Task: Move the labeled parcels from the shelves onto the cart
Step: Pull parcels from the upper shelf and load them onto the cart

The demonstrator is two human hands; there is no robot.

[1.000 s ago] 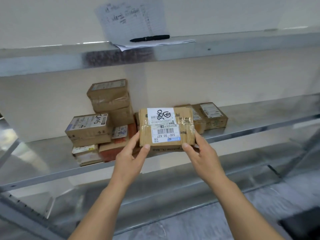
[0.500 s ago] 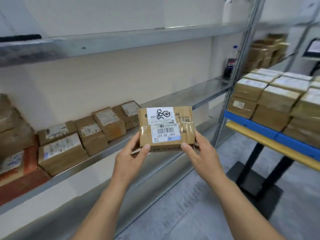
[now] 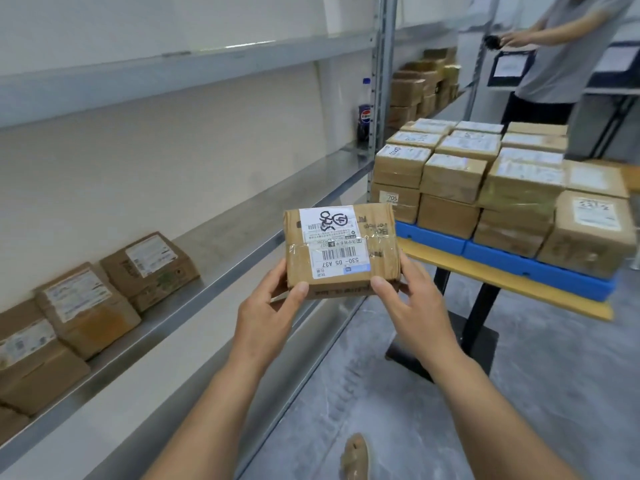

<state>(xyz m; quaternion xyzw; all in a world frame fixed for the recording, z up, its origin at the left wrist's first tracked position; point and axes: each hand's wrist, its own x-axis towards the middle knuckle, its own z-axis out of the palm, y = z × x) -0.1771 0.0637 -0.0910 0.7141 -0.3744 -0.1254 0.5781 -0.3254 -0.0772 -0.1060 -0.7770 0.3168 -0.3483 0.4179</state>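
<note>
Left hand (image 3: 266, 313), right hand (image 3: 412, 313) grip parcel (image 3: 341, 251) over grey concrete floor (image 3: 536, 393); metal shelf (image 3: 225, 244) left, loaded cart (image 3: 502, 279) right.

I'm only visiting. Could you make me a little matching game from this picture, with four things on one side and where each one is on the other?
Things:
1 barcode parcel
2 cola bottle
3 blue trays
4 sandal

Places:
A on the floor
B under the stacked boxes on the cart
C gripped by the left hand and right hand
D upright on the shelf beside the metal post

Pairs: 1-C, 2-D, 3-B, 4-A.
</note>
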